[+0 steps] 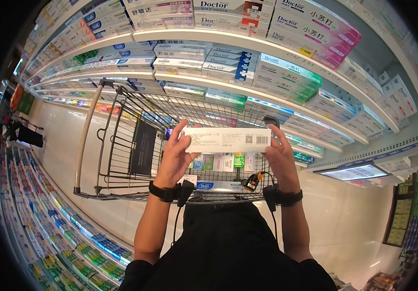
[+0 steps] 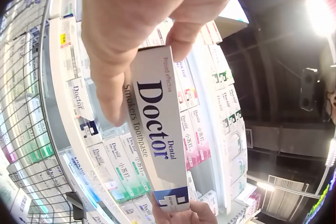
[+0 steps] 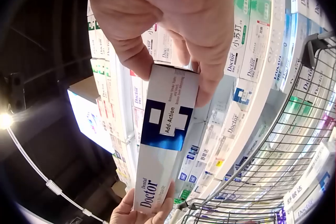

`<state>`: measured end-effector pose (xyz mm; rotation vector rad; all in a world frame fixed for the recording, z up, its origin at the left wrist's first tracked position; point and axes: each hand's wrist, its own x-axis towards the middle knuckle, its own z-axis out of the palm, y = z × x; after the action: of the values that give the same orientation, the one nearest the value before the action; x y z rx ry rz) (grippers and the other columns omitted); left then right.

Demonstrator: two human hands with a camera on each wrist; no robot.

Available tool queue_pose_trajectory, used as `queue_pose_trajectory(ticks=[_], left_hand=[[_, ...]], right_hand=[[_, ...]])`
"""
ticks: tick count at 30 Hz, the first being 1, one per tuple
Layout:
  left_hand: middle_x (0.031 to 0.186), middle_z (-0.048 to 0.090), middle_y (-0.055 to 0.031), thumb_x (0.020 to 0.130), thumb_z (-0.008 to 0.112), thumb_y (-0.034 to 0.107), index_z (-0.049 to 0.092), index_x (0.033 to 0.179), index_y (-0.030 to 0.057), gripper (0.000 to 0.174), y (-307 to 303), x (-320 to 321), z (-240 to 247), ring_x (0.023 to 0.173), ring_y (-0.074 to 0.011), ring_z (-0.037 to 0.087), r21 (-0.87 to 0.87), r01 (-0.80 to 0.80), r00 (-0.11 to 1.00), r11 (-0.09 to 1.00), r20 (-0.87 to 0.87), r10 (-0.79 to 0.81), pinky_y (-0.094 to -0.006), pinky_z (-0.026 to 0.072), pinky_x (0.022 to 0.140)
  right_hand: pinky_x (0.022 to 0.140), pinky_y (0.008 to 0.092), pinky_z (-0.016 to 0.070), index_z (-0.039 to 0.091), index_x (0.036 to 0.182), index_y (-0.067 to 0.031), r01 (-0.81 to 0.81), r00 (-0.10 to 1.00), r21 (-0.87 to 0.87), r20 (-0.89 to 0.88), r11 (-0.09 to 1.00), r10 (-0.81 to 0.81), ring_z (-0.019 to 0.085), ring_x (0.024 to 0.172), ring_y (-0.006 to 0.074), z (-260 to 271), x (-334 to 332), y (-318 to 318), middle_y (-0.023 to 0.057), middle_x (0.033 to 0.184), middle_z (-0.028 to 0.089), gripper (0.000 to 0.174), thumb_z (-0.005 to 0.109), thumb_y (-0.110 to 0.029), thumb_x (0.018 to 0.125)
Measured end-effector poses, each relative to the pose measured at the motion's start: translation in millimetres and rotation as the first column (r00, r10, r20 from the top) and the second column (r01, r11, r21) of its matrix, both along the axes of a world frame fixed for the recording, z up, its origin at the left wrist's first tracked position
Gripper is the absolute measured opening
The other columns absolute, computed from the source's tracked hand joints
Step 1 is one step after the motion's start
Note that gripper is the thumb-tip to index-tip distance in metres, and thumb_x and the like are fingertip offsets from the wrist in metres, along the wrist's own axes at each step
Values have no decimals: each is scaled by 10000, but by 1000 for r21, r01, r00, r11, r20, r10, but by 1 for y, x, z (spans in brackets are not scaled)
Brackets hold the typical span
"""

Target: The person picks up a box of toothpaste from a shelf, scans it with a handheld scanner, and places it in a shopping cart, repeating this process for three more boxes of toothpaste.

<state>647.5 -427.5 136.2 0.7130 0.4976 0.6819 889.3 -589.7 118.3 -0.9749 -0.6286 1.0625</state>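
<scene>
Held level over a shopping cart is a white toothpaste box (image 1: 228, 140), its side with small print and a barcode facing up in the head view. My left hand (image 1: 174, 154) pinches one end between thumb and fingers; my right hand (image 1: 281, 157) pinches the other. In the left wrist view the toothpaste box (image 2: 157, 129) shows "Dental Doctor Smokers Toothpaste". From the right wrist, the toothpaste box (image 3: 165, 134) shows a blue band reading "Add-Action". Below it, the wire cart (image 1: 116, 140) contains several small toothpaste boxes (image 1: 218, 162).
Shelves (image 1: 209, 39) stacked with toothpaste boxes rise behind the cart. More stocked shelves (image 1: 53, 228) run along the left. A black and orange item (image 1: 253, 181) sits at the cart's near side. A lit screen (image 1: 354, 171) stands at the right over the tiled floor (image 1: 340, 213).
</scene>
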Motion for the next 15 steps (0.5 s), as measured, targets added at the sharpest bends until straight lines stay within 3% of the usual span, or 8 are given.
queue_pose_trajectory(ticks=[3,6,9,12,15], left_hand=[[1347,470,-133,926,592,189,362,1401,72,540,-3,2,8,1246,-254,466,9,8,998,1000,-58,-8,-445,416,1033],[1322,495,-118,891,639,118,411,1362,36,530,4,-4,1,1147,-219,561,-26,78,993,997,-90,-80,-354,491,965],[1332,490,-101,824,685,17,481,1308,43,526,9,-8,-16,1141,-195,558,193,101,986,976,-148,-73,-329,458,988],[1338,483,-104,753,691,-89,490,1289,41,587,7,-3,-12,1138,-178,553,225,119,977,967,-200,-74,-316,426,1011],[1351,468,-111,727,684,-124,498,1272,39,598,7,0,-14,1148,-179,546,344,128,973,930,-227,-49,-324,431,1010]], right_hand=[[1033,347,389,190,1449,41,3,997,42,-71,999,0,514,1208,240,4,-4,2,205,1353,462,702,535,36,838],[1042,337,372,234,1450,26,26,999,-23,41,999,-25,501,1224,224,2,-3,4,176,1361,455,717,490,121,788],[1051,320,356,372,1384,-5,63,992,-38,116,997,-58,482,1246,204,1,-3,5,133,1314,501,676,445,174,736],[978,287,413,454,1275,-22,29,977,-42,212,999,-19,502,1219,179,-6,4,4,127,1295,535,557,452,164,750],[980,301,412,499,1144,-42,97,972,-2,214,995,-94,490,1235,195,-5,1,7,106,1259,553,452,452,179,753]])
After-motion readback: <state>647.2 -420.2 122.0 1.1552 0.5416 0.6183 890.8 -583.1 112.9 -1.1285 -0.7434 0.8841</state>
